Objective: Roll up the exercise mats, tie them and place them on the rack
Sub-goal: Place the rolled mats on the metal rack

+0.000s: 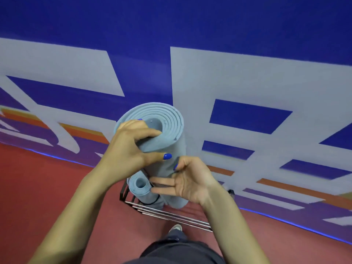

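- The rolled mat [152, 130] is light blue and stands up tall in front of the person. Its low end is down in the rack [169, 216].
- The left hand [129, 147] holds the top of the roll. The fingers curl over the edge into the hole in the middle, and the thumb presses on the outside. I think this keeps the roll tight and steady.
- The right hand [188, 180] is loose, with straight fingers spread out. It holds nothing. The fingertips are at the side of the roll, but I cannot tell if they touch it. Maybe it guides the mat down.
- The rack is made of thin metal bars and sits on the red floor [47, 187] near the blue wall [171, 25].
- Inside it stands a smaller mat [141, 185], rolled up, with a dark tie [155, 201] around it.
- I cannot see a tie on the big roll.
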`<state>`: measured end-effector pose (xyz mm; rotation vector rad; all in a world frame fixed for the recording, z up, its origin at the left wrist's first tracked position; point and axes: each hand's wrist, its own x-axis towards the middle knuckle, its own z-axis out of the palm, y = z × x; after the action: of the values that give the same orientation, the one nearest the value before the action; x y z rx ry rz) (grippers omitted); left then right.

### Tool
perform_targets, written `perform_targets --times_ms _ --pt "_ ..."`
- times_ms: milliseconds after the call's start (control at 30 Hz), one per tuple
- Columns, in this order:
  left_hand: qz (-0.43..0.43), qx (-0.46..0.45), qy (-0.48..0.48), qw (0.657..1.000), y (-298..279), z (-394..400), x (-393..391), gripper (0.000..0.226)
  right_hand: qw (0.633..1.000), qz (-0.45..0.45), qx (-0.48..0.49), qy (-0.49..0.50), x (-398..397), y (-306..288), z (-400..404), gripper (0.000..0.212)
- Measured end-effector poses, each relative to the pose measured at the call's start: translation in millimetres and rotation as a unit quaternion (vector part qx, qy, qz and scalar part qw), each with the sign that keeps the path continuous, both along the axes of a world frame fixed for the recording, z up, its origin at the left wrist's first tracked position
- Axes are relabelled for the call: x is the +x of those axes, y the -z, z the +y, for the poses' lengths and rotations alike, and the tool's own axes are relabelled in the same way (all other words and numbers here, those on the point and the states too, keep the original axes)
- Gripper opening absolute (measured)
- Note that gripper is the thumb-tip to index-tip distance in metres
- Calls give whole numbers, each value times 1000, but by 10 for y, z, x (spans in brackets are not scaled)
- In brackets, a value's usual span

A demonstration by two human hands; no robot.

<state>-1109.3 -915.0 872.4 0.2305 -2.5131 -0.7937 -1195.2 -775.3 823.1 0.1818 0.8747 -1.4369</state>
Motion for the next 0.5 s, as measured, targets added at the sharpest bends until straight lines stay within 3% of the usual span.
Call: perform_targets --times_ms 67,167,267,367,500 --pt "-12 -17 22 1000 56 -108 -98 49 1000 -7 5 23 -21 58 -143 37" --pt "-26 -9 58 998 173 -224 -269 52 996 -10 31 77 -46 100 -289 30" --pt "-18 -19 81 996 246 -326 -296 53 995 4 55 81 -29 113 -328 45" --pt "2 -33 84 996 261 -305 -257 55 997 14 53 60 -11 73 -252 29" --pt "25 -22 91 995 223 -342 -320 53 996 51 44 56 27 23 -267 25"
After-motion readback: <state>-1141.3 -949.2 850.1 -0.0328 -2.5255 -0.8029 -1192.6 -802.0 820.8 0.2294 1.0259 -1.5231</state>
